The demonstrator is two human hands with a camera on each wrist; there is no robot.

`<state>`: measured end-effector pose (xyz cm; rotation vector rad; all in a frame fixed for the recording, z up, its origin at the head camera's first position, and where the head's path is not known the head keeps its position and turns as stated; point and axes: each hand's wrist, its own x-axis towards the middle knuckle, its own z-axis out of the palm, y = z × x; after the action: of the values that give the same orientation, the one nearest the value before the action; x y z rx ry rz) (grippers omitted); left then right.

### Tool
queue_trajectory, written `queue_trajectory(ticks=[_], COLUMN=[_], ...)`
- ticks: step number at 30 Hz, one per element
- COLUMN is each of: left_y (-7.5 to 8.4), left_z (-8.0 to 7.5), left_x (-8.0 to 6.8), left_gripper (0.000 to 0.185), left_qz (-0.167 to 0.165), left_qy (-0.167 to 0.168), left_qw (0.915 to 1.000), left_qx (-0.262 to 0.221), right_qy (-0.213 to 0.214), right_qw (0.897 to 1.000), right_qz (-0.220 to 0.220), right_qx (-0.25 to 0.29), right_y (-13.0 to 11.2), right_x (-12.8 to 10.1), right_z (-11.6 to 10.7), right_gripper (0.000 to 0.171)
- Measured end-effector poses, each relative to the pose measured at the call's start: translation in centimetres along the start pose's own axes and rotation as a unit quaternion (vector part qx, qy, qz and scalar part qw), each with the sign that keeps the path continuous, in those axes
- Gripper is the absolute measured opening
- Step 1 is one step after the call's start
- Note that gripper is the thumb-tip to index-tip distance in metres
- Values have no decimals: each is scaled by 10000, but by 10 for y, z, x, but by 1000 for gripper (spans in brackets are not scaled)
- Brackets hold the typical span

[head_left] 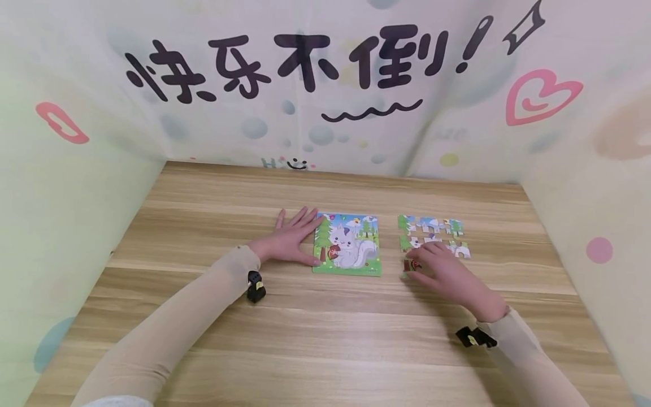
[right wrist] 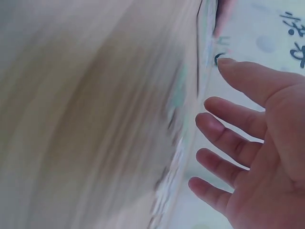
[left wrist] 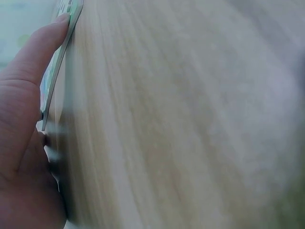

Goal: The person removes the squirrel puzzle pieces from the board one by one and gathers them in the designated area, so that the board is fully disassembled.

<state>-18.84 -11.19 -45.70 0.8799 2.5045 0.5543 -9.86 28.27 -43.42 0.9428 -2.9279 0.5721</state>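
A square jigsaw puzzle (head_left: 351, 243) with a white squirrel holding an acorn lies on the table. My left hand (head_left: 286, 242) spreads straight fingers at its left side, with fingertips and thumb touching that edge. The left wrist view shows the thumb (left wrist: 40, 50) against the puzzle's thin edge (left wrist: 56, 69). To the right lie several loose jigsaw pieces (head_left: 431, 225), set out in rows with gaps. Over the lower rows hovers my right hand (head_left: 450, 274), partly hiding pieces there. In the right wrist view its fingers (right wrist: 231, 143) are loosely bent, apart, and hold nothing.
Everything lies on a wood-grain table (head_left: 325, 339). A printed cloth with large dark characters (head_left: 305, 62) hangs behind its far edge, and similar cloth covers both sides. Each wrist wears a black strap device, seen on the left (head_left: 256, 287) and right (head_left: 475, 337).
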Motion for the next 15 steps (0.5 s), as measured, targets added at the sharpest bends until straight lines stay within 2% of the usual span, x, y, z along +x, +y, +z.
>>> queue_trajectory(ticks=[10,15], left_y=[3,3], left_z=[-3,-3], left_x=[-3,-2], left_gripper=[115,115], left_qz=[30,6], left_qy=[37,11], left_qw=[10000,10000], left_qx=[26,91], right_qy=[-197,-304], right_qw=[9993,9984], right_qz=[-306,-429], right_qx=[-13,-211], right_y=[-28,-40], right_x=[38,55], right_z=[11,16], right_gripper=[34,36])
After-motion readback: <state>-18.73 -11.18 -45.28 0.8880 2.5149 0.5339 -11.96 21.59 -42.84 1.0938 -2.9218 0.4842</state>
